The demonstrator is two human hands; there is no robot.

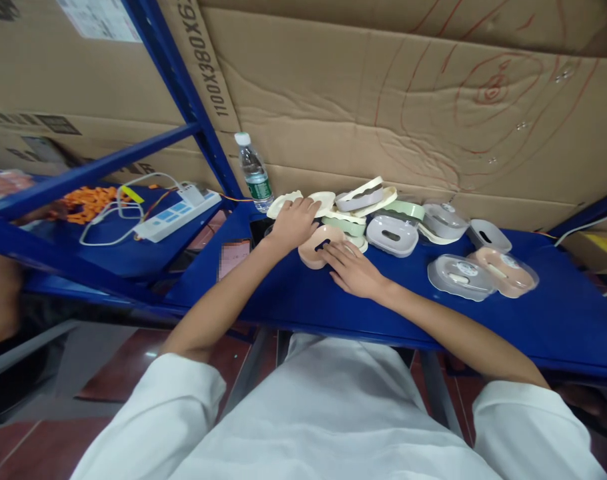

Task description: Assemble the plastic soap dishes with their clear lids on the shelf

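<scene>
My left hand (296,223) reaches over cream plastic pieces (319,202) at the left of the pile, fingers stretched out; whether it grips one, I cannot tell. My right hand (354,268) has its fingers on the right rim of a peach oval soap dish (313,259) with a dark slot in its middle. Its thumb is hidden. Behind my hands lie a pale green piece (348,227) and a grey-and-cream stack (361,195). A grey slotted dish (392,237) sits just right of them.
Clear-lidded grey (458,279) and peach (511,275) boxes lie at the right of the blue table (383,317). A water bottle (255,175) stands at the back left, near a phone-like pink screen (233,257). A blue rack post (183,87) and power strip (178,217) are further left.
</scene>
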